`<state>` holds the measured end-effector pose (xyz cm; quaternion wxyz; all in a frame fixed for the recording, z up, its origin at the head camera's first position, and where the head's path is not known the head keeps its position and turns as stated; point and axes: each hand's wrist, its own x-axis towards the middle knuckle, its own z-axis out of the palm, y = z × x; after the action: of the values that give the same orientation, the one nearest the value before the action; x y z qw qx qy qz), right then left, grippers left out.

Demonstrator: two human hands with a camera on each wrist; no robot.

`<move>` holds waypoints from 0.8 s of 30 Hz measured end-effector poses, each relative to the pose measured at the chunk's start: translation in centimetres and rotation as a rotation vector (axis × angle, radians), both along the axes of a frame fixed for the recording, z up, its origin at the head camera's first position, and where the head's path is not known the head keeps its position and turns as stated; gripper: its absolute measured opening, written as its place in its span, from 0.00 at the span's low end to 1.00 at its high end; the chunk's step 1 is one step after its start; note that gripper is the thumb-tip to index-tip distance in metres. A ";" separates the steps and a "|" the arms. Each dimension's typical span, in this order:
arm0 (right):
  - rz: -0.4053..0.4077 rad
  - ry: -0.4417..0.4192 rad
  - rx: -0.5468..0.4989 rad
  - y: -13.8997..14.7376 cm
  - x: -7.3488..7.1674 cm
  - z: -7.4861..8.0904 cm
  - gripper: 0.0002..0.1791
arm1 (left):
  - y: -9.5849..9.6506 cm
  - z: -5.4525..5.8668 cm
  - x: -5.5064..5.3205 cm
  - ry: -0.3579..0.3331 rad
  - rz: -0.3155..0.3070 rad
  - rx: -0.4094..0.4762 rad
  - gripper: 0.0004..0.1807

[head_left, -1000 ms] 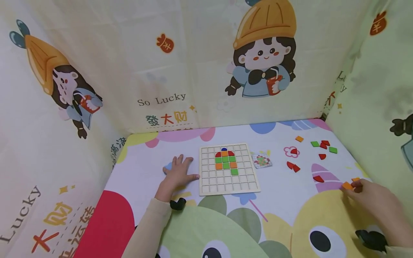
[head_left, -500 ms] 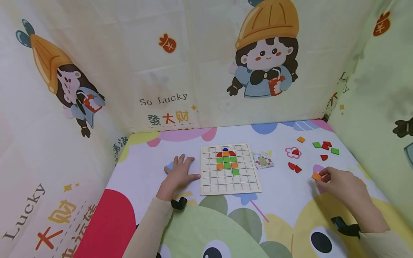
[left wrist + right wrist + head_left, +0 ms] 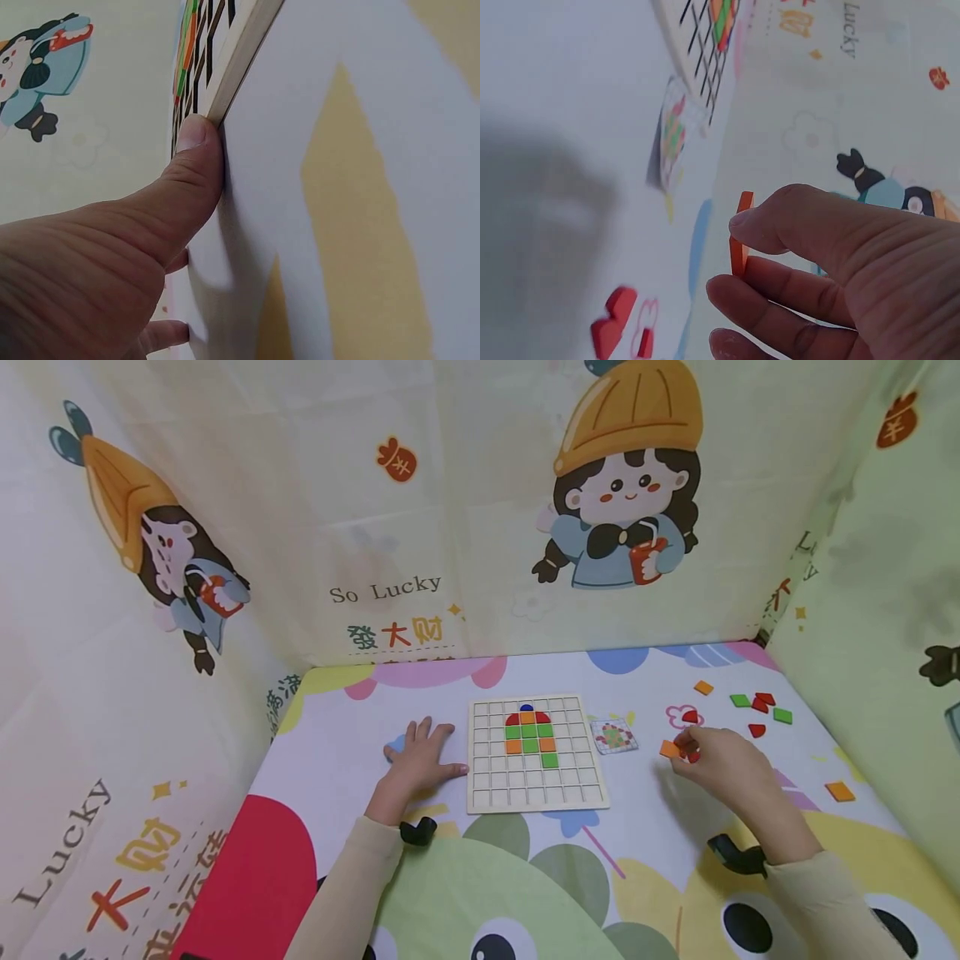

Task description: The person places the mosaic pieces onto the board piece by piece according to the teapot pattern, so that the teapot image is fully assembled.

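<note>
Between thumb and fingers my right hand (image 3: 723,768) pinches an orange square tile (image 3: 669,749), held above the table right of the pattern card (image 3: 614,737). The right wrist view shows that orange tile (image 3: 739,236) edge-on at the thumb tip. A wooden grid board (image 3: 495,785) lies flat, with green, orange, red and blue tiles set in its upper middle cells. My left hand (image 3: 420,764) rests on the table with fingers spread, its thumb touching the board's left edge. In the left wrist view the thumb (image 3: 191,161) meets the board's rim (image 3: 244,56).
Loose red quarter-round tiles, such as one red tile (image 3: 757,730), lie at the right with green tiles (image 3: 782,716). Single orange tiles lie at the back (image 3: 703,687) and near the right edge (image 3: 840,791). Printed cloth walls (image 3: 480,527) stand behind and beside the table.
My right hand has moved left and away from the right edge, carrying the orange tile towards the card. Another orange tile stays behind at the right edge. My left hand keeps its place.
</note>
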<state>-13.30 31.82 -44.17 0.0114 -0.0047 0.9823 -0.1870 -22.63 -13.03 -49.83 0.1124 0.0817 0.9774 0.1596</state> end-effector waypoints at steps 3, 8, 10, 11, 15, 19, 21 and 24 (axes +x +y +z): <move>0.021 0.017 0.002 -1.2 -0.8 0.0 0.17 | 0.1 -0.1 0.0 -0.004 -0.001 -0.002 0.49; 0.041 -0.001 -0.015 -3.6 -2.1 -0.1 0.18 | 0.1 0.0 0.0 -0.007 0.004 0.007 0.48; 0.053 -0.004 -0.019 -4.7 -2.7 -0.2 0.18 | 0.1 0.1 0.0 -0.002 0.006 0.013 0.48; 0.061 -0.003 -0.021 -5.2 -2.9 -0.3 0.18 | 0.0 0.1 -0.1 -0.003 0.008 0.013 0.48; 0.088 0.015 -0.025 -7.2 -3.9 -0.7 0.16 | 0.0 0.0 -0.2 -0.003 0.008 0.008 0.48; 0.116 0.018 -0.024 -9.0 -4.9 -1.0 0.15 | 0.0 -0.1 -0.2 -0.002 0.007 0.005 0.49; 0.131 0.015 -0.025 -9.9 -5.4 -1.2 0.15 | 0.0 -0.1 -0.2 -0.003 0.006 0.004 0.49; 0.156 0.011 -0.025 -11.2 -6.0 -1.6 0.14 | 0.0 -0.2 -0.3 -0.001 0.004 0.002 0.49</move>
<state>-19.27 20.64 -45.78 0.0208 -0.0822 0.9765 -0.1980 -22.90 -12.99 -49.99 0.1124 0.0800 0.9773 0.1609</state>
